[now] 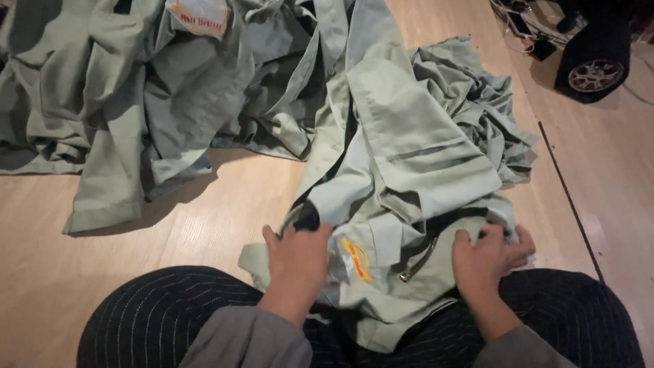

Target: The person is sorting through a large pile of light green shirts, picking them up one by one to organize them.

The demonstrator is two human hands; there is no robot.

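Sage-green jacket (409, 177): spread over the wooden floor (204, 238), its hem at the striped knees.
Left hand (298, 262): pressed flat on it.
Right hand (485, 257): clutching its edge.
Yellow oval patch (355, 259): between the hands.
White rectangular label (199, 15): on the heaped garments (157, 88) behind.

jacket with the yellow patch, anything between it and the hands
Nothing visible does: the left hand and right hand both press straight onto the pale green jacket lying across the person's lap.
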